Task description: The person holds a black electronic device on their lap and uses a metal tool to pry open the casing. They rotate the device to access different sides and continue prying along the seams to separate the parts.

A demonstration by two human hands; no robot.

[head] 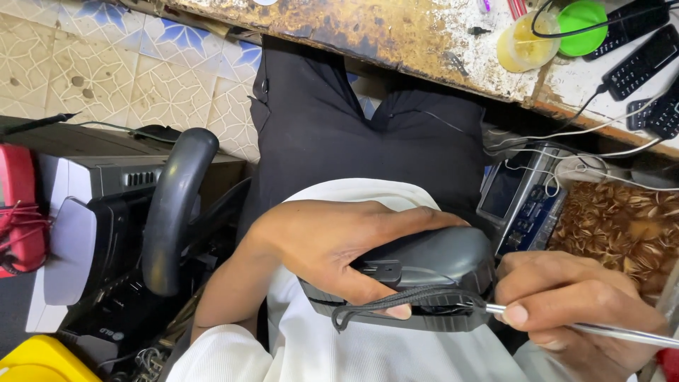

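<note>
We've got left hand (pixel 322 244) clamped over the dark grey plastic device (pixel 431 272); right hand (pixel 573 301), at 3 o'clock, pinches a thin metal tool (pixel 608 331) at its edge.

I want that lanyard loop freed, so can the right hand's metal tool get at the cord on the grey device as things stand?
Probably yes: the right hand already has the metal tool tip at the cord, and the left hand leaves that edge uncovered.
</note>
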